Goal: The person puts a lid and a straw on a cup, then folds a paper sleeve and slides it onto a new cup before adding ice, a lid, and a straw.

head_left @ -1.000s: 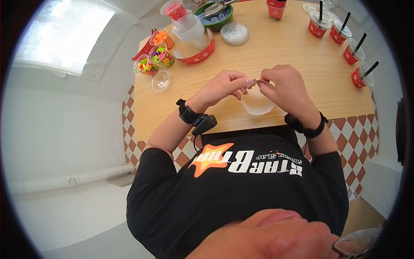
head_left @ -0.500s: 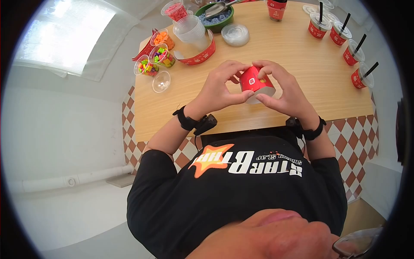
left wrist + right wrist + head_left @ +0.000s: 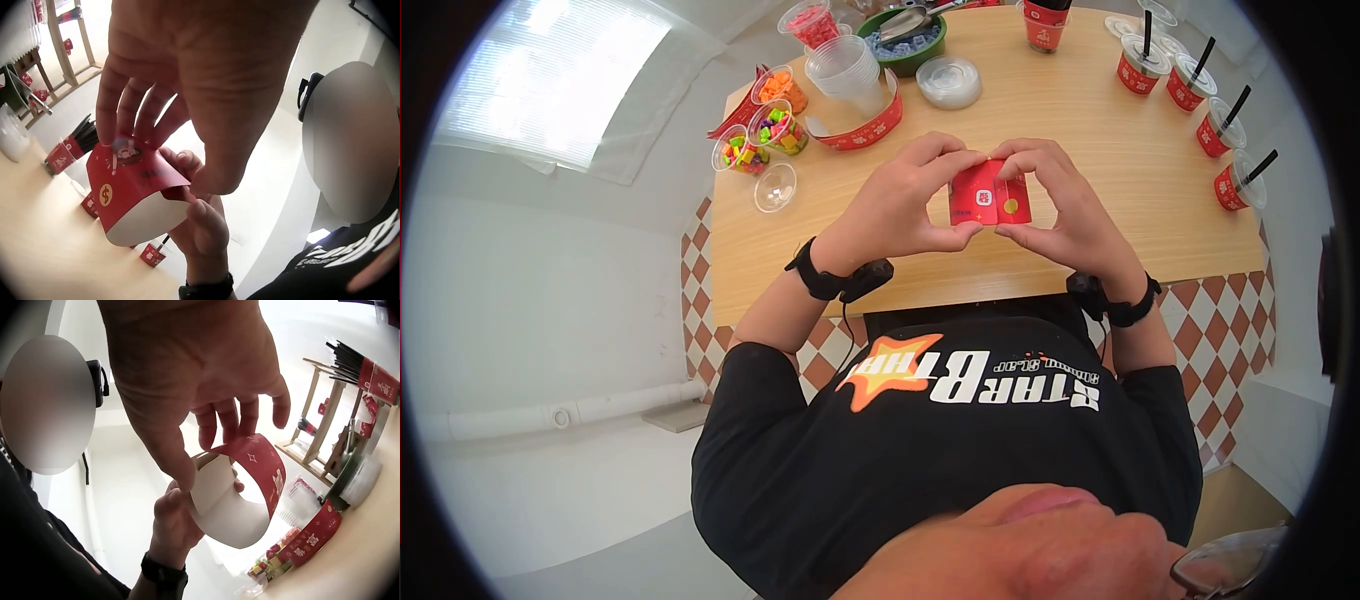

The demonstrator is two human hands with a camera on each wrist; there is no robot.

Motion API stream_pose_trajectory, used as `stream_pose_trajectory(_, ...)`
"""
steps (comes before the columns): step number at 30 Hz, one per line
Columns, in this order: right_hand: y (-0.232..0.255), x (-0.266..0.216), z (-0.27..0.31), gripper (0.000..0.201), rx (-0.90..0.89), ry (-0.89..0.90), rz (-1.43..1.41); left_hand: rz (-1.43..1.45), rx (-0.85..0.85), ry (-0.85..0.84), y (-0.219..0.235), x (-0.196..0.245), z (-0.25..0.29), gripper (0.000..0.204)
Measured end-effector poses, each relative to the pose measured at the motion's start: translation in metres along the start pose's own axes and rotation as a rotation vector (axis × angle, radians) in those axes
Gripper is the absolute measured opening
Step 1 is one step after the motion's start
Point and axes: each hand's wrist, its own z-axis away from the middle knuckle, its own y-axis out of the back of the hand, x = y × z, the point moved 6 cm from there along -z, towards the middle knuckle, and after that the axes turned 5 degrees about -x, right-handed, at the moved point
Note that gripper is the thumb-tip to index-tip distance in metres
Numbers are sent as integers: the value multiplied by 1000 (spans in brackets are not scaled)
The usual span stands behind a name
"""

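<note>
Between both hands is a red printed paper cup sleeve [image 3: 988,195], a closed band with its printed side facing up in the head view. My left hand [image 3: 905,200] holds its left side, with fingers along the far edge and thumb at the near edge. The right hand [image 3: 1055,200] grips the other side in the same way, thumb tip close to the left thumb. In the left wrist view a gold coin print shows on the sleeve [image 3: 140,172]. The right wrist view looks into the white inside of the sleeve [image 3: 231,515], where an overlapping flap shows.
Cups of colored pieces [image 3: 776,128], stacked clear cups [image 3: 840,70], a red sleeve strip [image 3: 865,130] and a green bowl [image 3: 920,62] stand at the back left. Clear lids [image 3: 948,82] lie beside them. Several sleeved cups with black straws [image 3: 1190,82] line the right edge.
The sleeve has turned from showing its pale inside to showing its red printed face upward. Both hands have shifted from pinching one edge together to holding opposite sides.
</note>
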Motion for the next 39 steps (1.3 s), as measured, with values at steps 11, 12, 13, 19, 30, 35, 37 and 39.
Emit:
stream_pose_trajectory(11, 0, -3, 0, 52, 21, 6, -80, 57, -13, 42, 3, 0, 2, 64)
stream_pose_trajectory(12, 0, -3, 0, 52, 21, 6, -80, 69, -34, 42, 3, -2, 2, 63)
stream_pose_trajectory(13, 0, -3, 0, 52, 22, 5, -84, 80, -56, 42, 2, -2, 2, 63)
stream_pose_trajectory(19, -1, -3, 0, 52, 67, -23, -25, -48, 50, 4, 5, 5, 4, 63)
stream_pose_trajectory(30, 4, -6, 1, 60, 134, 18, 36, 8, 62, -11, 6, 5, 3, 63)
stream_pose_trajectory(35, -2, 1, 2, 62, 156, -34, 64, 32, 83, 97, 3, 0, 5, 62)
stream_pose_trajectory(37, -5, 0, 2, 62, 146, -24, 55, 44, 120, 143, 2, -1, 6, 63)
stream_pose_trajectory(39, -7, 3, 2, 61, 137, -13, 47, 56, 124, 172, 4, -5, 9, 61)
